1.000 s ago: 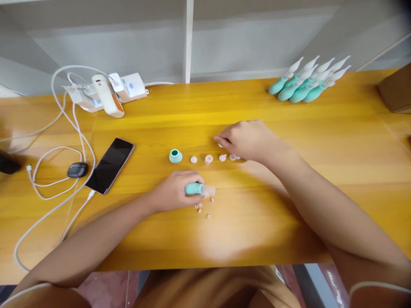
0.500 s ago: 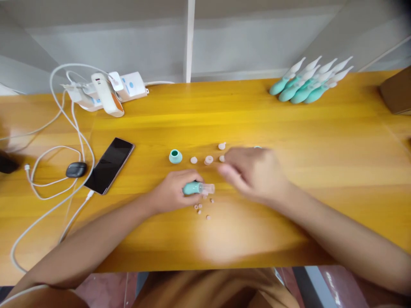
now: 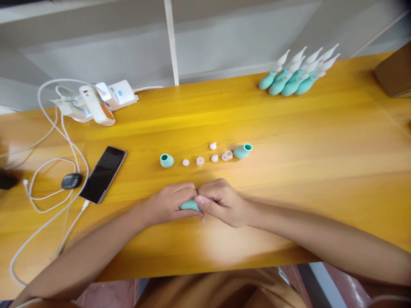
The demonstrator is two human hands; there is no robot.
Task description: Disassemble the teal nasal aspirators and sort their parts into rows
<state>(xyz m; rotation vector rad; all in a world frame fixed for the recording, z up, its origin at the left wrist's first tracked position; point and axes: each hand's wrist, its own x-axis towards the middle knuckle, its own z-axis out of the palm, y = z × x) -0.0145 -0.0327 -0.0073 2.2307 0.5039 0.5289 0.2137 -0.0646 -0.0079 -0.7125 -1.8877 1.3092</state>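
Between table edge [image 3: 192,270] and parts [image 3: 200,161], hands [image 3: 171,202] [image 3: 223,202]

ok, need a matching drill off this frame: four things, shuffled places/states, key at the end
1. Smartphone
2. White-tipped teal bulbs
3. Left hand
4. Row of pale pink pieces

A. Between two open-mouthed teal bulbs
B. Wrapped around a teal bulb
C. Screen dark, white cable at its near end
D. Clustered at the table's back right

Pairs: 1-C, 2-D, 3-B, 4-A

an office-like spot — wooden desk [image 3: 321,162], power strip [image 3: 123,94], phone [image 3: 103,174]
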